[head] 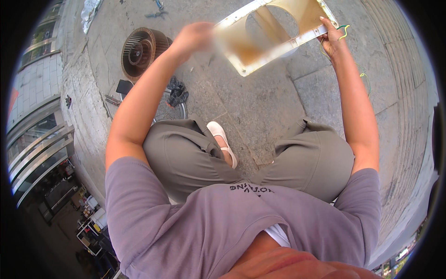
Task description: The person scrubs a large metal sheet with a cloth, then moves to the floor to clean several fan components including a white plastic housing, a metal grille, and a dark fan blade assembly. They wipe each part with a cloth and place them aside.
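Observation:
A white rectangular housing panel [292, 44] with a large round opening is held up before me, tilted over the paving. Yellow-brown grime stains its inner face. My right hand [331, 40] grips its near right corner, with the thumb over the rim. Beside that hand hangs a green-and-yellow wire [345, 32]. My left hand [198, 38] is blurred at the panel's left end, its fingers hidden or smeared, so its hold is unclear. A rusty brown centrifugal fan wheel [139, 54] lies on the ground left of my left forearm.
Dark gloves [177, 92] lie on a round ridged grille [170, 110] by my left knee. Close by are a black flat object [124, 87] and slim tools [112, 100]. Farther ahead lie blue-handled tools [156, 14] and crumpled silvery sheeting [90, 15]. Metal railings [41, 150] stand at left.

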### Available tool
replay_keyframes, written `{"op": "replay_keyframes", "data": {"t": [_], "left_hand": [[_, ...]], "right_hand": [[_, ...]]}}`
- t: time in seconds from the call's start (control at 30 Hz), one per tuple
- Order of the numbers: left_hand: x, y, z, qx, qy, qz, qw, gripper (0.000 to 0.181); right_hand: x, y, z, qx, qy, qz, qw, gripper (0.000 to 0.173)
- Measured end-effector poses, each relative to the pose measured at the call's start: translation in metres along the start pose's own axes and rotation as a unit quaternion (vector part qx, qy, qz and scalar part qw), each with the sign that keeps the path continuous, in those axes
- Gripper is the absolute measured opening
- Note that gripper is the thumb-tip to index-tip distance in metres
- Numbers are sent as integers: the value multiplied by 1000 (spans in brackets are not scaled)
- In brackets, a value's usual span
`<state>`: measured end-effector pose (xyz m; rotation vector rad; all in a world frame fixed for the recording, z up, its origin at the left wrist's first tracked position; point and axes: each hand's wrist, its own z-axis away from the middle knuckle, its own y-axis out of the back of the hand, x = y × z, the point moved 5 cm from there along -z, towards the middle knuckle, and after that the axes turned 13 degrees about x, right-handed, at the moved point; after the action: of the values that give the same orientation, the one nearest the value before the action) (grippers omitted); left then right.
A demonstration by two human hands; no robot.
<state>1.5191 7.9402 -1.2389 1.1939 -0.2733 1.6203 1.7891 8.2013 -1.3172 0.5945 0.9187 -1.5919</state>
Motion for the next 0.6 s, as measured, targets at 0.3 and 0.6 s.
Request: {"op": "replay_keyframes", "data": {"t": [0.3, 0.6], "left_hand": [[-17, -9, -20, 57, 29, -10, 998, 30], [43, -54, -1, 28, -66, -89, 993, 35]], "right_hand": [[17, 54, -28, -85, 101, 429, 894, 68], [13, -37, 64, -223, 385, 643, 623, 41]]}}
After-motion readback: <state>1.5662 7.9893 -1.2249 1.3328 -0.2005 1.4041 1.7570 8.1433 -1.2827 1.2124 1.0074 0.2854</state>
